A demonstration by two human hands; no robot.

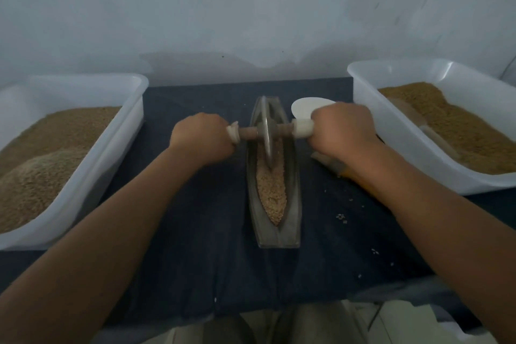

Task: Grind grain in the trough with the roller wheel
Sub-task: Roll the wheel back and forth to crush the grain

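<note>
A long boat-shaped metal trough (pixel 293 220) lies lengthwise on the dark cloth in the middle of the view. Tan grain (pixel 272 190) fills its groove. The roller wheel (pixel 266 134), a thin metal disc on a wooden axle, stands upright in the groove toward the far half. My left hand (pixel 202 139) grips the axle's white left handle. My right hand (pixel 343 131) grips the white right handle (pixel 303 128). Both fists hide most of the handles.
A white plastic tub (pixel 92 176) of grain sits at the left, another white tub (pixel 396 148) of grain at the right. A small white dish (pixel 304 106) lies behind my right hand. A brownish object (pixel 328 162) lies under my right wrist. Loose grains dot the dark cloth (pixel 195 246).
</note>
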